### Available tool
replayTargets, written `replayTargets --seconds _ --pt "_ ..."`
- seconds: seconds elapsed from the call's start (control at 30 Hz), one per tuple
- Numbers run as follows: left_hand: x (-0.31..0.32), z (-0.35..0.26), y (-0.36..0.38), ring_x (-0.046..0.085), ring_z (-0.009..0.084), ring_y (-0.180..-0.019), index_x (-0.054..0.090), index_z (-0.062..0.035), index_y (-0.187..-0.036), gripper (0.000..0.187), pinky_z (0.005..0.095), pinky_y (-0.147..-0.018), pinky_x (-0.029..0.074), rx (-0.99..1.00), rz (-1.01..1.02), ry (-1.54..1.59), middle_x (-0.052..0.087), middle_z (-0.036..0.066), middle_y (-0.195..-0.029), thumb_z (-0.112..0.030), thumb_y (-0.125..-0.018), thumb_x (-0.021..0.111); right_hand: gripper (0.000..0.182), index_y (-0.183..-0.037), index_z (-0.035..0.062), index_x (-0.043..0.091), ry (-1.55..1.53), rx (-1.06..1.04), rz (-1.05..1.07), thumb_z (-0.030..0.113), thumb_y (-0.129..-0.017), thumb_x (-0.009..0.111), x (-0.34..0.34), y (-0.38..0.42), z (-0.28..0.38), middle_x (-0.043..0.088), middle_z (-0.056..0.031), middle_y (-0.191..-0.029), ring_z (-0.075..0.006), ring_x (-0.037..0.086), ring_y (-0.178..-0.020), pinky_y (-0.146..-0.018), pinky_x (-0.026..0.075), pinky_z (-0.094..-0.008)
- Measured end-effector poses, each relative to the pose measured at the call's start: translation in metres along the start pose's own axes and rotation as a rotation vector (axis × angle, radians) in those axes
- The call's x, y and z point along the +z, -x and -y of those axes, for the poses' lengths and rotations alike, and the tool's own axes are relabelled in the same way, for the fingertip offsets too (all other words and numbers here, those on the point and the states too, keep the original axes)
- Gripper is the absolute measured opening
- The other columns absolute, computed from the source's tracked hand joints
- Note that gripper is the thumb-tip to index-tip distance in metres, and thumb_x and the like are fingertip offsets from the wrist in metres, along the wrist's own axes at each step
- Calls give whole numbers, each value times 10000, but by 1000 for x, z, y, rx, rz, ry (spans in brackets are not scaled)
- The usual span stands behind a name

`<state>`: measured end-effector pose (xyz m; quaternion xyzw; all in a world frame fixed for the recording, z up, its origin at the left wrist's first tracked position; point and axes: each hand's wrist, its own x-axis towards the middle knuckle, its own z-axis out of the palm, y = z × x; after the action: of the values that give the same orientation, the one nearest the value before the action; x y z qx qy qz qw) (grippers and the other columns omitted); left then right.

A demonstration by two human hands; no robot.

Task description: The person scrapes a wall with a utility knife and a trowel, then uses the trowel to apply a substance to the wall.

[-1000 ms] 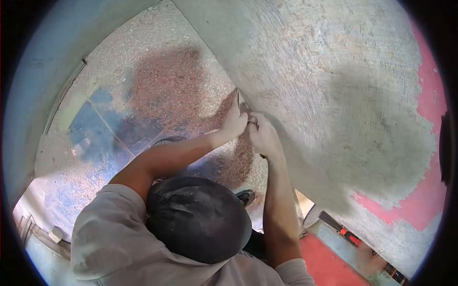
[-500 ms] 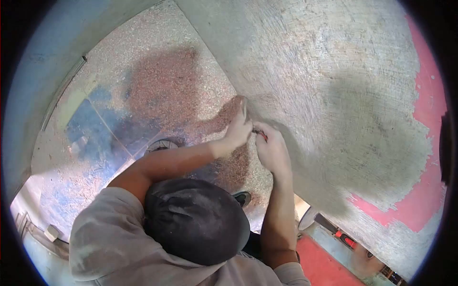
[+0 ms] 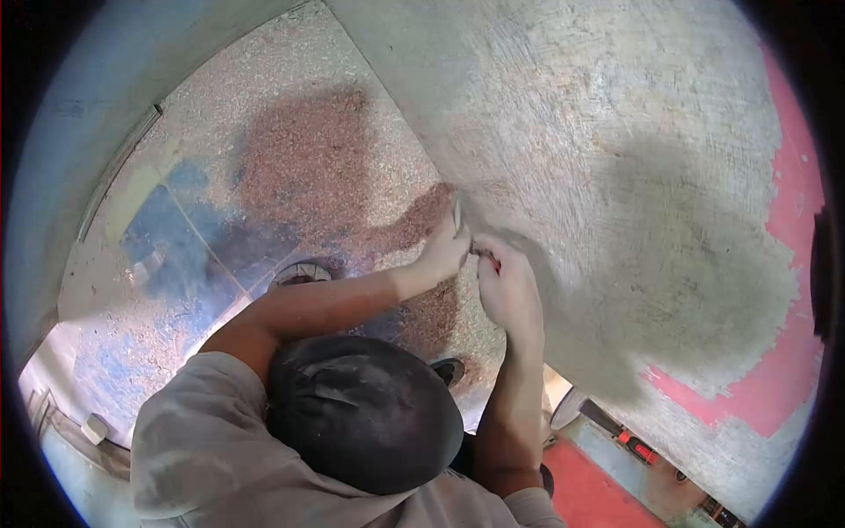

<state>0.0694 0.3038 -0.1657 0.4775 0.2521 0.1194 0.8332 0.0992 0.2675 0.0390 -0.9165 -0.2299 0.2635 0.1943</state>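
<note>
- Scraper-like tool [image 3: 458, 214], red at its handle, sits low where wall [image 3: 572, 106] meets floor [image 3: 264, 53], and I'm watching it closely.
- Right hand [image 3: 510, 286]: fingers curled shut around the handle end.
- Left hand [image 3: 443, 255]: fingers against the thin blade end; I can't tell whether they pinch or just press it.
- Out along the wall, I see scratched grey over most of it, so that stretch looks largely stripped.
- Pink paint [image 3: 775, 387] is left at the far right and lower edge, ragged-bordered.
- Reddish and pale flakes litter the floor.
- Over right, a red-and-black-handled tool [image 3: 641, 447] lies near the wall's lower edge.
</note>
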Motion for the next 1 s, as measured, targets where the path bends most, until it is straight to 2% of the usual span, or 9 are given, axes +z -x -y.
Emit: replayTargets --seconds 0.1,0.2,0.3,0.37,0.5,0.6,0.73,0.93,1.0 --pt "-7 9 -11 301 357 -1546 135 23 -1644 813 391 -1248 268 -37 84 51 260 264 -1677 -97 -933 510 360 -1201 -33 706 40 -62 -16 36 -894 530 14 -17 -20 731 -269 -1052 -363 728 -959 -895 533 -375" --pt "-17 4 -21 482 401 -1419 149 24 -1639 812 406 -1177 395 -60 71 185 439 275 -1566 -95 -925 517 359 -1219 -30 697 91 -10 -16 38 -903 540 17 -20 -13 727 -270 -1047 -376 724 -947 -889 535 -383" --pt "12 -16 7 535 368 -1366 179 32 -1629 808 396 -1136 443 159 -45 -167 491 256 -1527 -90 -914 533 347 -1215 -15 699 109 27 -40 46 -913 541 -11 6 21 726 -264 -1054 -389 724 -976 -889 540 -397" --pt "0 -25 2 502 364 -1402 160 23 -1636 823 383 -1164 409 -66 85 50 466 274 -1543 -89 -914 539 342 -1214 -8 700 84 -27 -62 43 -917 539 -12 7 16 727 -259 -1050 -383 726 -972 -886 542 -400" --pt "-14 -52 -10 462 382 -1438 130 11 -1644 841 380 -1190 373 -54 147 207 447 294 -1549 -33 -900 520 328 -1203 -9 702 93 4 -43 30 -923 535 13 -25 -4 729 -253 -1039 -381 728 -951 -872 542 -406" --pt "6 -72 19 457 360 -1440 142 20 -1640 823 387 -1204 351 58 85 -136 424 305 -1567 -11 -897 495 325 -1201 2 711 70 174 -57 59 -947 517 -30 28 48 728 -262 -1046 -353 741 -971 -871 545 -421" --pt "-9 -61 -7 452 390 -1438 15 54 -1631 884 396 -1220 341 16 72 -114 401 359 -1553 -61 -908 509 322 -1210 92 734 125 91 14 105 -950 545 -9 -15 15 715 -259 -1099 -446 685 -1046 -906 535 -502" --pt "32 -149 43 277 356 -1546 -68 133 -1595 829 364 -1218 343 24 251 -89 91 352 -1682 -46 -975 453 285 -1158 87 750 126 108 -101 108 -941 566 -92 65 76 712 -273 -982 -448 703 -953 -829 548 -495" --pt "28 -148 34 362 361 -1494 -29 123 -1603 823 376 -1172 384 -119 279 -28 207 355 -1641 -72 -978 469 276 -1149 83 751 137 79 -46 105 -940 572 -86 47 57 706 -277 -944 -438 711 -921 -798 552 -493"
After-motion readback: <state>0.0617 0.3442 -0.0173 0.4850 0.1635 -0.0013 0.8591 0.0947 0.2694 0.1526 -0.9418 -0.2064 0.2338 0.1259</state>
